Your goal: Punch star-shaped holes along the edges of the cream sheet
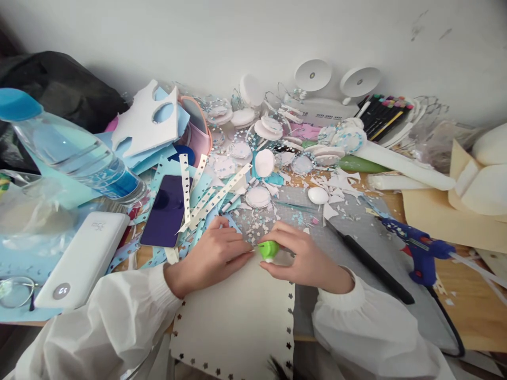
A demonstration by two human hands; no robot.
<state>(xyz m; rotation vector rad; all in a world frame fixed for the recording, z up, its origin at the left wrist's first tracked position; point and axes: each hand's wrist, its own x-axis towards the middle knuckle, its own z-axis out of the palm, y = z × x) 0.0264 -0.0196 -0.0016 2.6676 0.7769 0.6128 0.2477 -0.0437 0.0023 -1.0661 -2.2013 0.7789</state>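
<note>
In my right hand [301,256], a small bright green craft punch [269,249] is gripped between thumb and fingers at the far edge of a cream sheet of paper [237,322]. Small flower-shaped holes run along the sheet's side and near edges. My left hand [219,253] is closed on the far left part of the sheet, its fingertips beside the punch; its thumb is mostly hidden. Tiny punched paper pieces [259,224] lie scattered just beyond both hands. Cream paper strips [216,195] with the same kind of holes lie past my left hand.
On the left are a dark phone [166,211], a white power bank [83,258] and a water bottle [75,142]. To the right lie a black-handled craft knife [376,269] and a blue glue gun [420,245]. White discs [269,127] and paper scraps crowd the back.
</note>
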